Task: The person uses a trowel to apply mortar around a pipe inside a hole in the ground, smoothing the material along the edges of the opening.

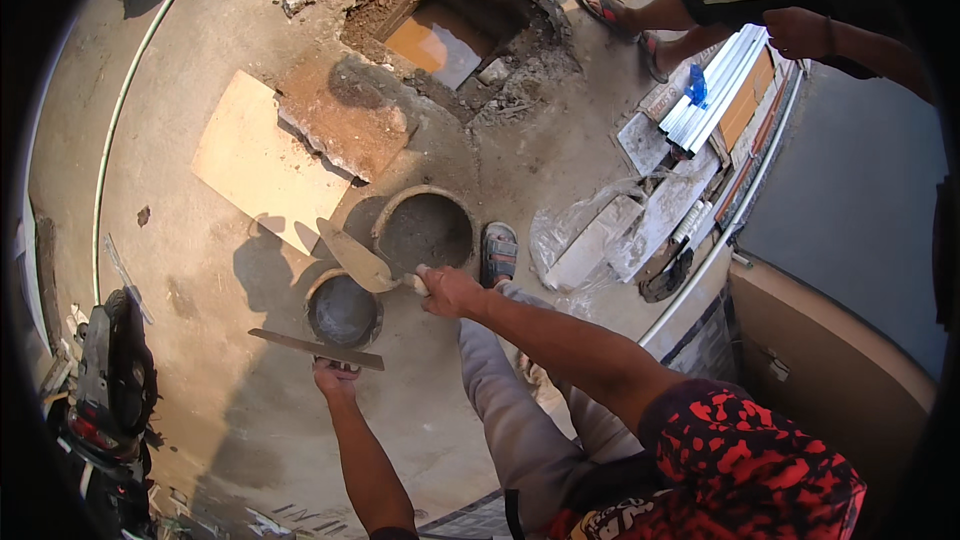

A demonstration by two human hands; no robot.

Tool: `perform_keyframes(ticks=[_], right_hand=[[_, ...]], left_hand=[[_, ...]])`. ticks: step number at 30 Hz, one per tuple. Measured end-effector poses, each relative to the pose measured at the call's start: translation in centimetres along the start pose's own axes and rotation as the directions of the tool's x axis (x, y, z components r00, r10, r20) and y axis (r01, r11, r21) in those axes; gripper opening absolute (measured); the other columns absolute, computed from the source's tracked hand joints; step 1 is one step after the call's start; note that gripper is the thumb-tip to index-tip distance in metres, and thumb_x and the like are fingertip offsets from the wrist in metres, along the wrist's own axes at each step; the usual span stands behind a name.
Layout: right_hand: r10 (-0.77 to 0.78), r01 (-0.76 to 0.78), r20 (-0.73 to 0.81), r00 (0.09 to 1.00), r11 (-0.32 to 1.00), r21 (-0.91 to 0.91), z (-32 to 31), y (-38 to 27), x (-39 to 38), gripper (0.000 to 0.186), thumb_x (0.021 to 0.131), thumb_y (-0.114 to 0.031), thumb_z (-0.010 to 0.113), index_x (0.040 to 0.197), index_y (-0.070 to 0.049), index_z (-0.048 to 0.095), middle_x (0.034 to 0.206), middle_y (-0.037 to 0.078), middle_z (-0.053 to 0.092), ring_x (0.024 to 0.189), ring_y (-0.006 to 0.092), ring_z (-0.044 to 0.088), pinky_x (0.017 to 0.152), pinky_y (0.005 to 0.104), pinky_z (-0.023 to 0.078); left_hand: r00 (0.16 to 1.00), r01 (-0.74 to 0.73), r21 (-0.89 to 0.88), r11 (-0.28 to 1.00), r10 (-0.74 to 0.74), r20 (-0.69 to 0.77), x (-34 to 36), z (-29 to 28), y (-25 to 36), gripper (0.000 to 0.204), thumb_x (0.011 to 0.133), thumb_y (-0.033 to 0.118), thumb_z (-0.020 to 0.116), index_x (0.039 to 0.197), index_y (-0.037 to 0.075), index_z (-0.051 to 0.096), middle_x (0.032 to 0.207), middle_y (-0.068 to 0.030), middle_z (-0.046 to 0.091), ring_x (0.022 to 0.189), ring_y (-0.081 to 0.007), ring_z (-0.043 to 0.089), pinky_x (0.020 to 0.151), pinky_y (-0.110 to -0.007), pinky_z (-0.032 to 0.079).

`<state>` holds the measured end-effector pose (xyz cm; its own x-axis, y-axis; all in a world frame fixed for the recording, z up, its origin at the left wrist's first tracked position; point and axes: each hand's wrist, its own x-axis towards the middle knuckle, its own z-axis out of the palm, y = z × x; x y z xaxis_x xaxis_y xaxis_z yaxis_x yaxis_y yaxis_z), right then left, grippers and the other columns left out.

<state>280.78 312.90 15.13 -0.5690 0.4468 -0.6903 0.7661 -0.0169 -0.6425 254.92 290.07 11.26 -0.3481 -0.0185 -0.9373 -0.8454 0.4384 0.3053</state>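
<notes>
My right hand (450,292) is closed round the pale handle of a pointed trowel (356,258), its blade reaching left between two buckets. In my left hand (336,378) is a flat, narrow plastering float (316,349), seen nearly edge-on, with my fingers wrapped beneath it. Just beyond the float stands the smaller bucket (343,308), holding something grey and wet. The larger round bucket (425,230), with grey mortar low inside, sits past the trowel, by my sandalled foot (499,252).
Ahead lies a broken-edged pit (440,35) with muddy water. A pale board (265,155) and a broken concrete slab (345,120) lie left of it. Metal profiles (715,90) and plastic sheeting (580,240) lie right, near another person's legs (660,20). A motorbike (110,390) stands far left.
</notes>
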Motion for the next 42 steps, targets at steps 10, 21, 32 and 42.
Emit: perform_keyframes(ticks=[10, 21, 32, 42], right_hand=[[-0.045, 0.04, 0.155, 0.987, 0.999, 0.035, 9.0, -7.0, 8.6, 0.041, 0.075, -0.018, 0.062, 0.109, 0.001, 0.048, 0.1, 0.026, 0.063, 0.098, 0.0425, 0.059, 0.083, 0.0489, 0.048], [-0.041, 0.052, 0.098, 0.994, 0.992, -0.113, -1.2, -2.6, 1.5, 0.036, 0.078, -0.02, 0.064, 0.109, -0.007, 0.049, 0.092, 0.02, 0.064, 0.091, 0.0406, 0.06, 0.076, 0.0465, 0.047], [0.146, -0.122, 0.119, 0.982, 0.974, -0.19, -18.0, 9.1, -9.4, 0.036, 0.08, -0.027, 0.064, 0.109, -0.011, 0.05, 0.087, 0.019, 0.064, 0.085, 0.039, 0.062, 0.073, 0.0475, 0.048], [0.172, -0.184, 0.136, 0.976, 0.98, 0.075, -25.4, 9.6, -12.7, 0.043, 0.082, -0.031, 0.061, 0.114, -0.005, 0.047, 0.091, 0.025, 0.063, 0.091, 0.0428, 0.06, 0.077, 0.0472, 0.047]], left_hand=[[0.993, -0.115, -0.104, 0.988, 0.112, -0.033, 7.6, -11.6, -2.4, 0.045, 0.077, 0.015, 0.053, 0.122, 0.012, 0.044, 0.124, -0.014, 0.045, 0.116, -0.035, 0.04, 0.081, -0.058, 0.042], [0.97, -0.141, 0.023, 0.99, 0.142, -0.199, 7.2, -7.4, -5.0, 0.042, 0.082, 0.012, 0.049, 0.123, 0.007, 0.041, 0.117, -0.0154, 0.046, 0.098, -0.0334, 0.047, 0.079, -0.056, 0.044], [0.841, -0.206, -0.038, 0.978, 0.157, -0.517, -4.9, 1.6, -3.2, 0.028, 0.087, 0.018, 0.047, 0.113, 0.009, 0.046, 0.104, -0.0077, 0.045, 0.083, -0.0223, 0.041, 0.063, -0.045, 0.048], [0.97, -0.216, 0.359, 0.908, 0.243, -0.029, -15.5, 28.5, -8.2, 0.018, 0.087, 0.02, 0.056, 0.092, 0.005, 0.047, 0.082, -0.0033, 0.047, 0.07, -0.0137, 0.047, 0.054, -0.028, 0.042]])
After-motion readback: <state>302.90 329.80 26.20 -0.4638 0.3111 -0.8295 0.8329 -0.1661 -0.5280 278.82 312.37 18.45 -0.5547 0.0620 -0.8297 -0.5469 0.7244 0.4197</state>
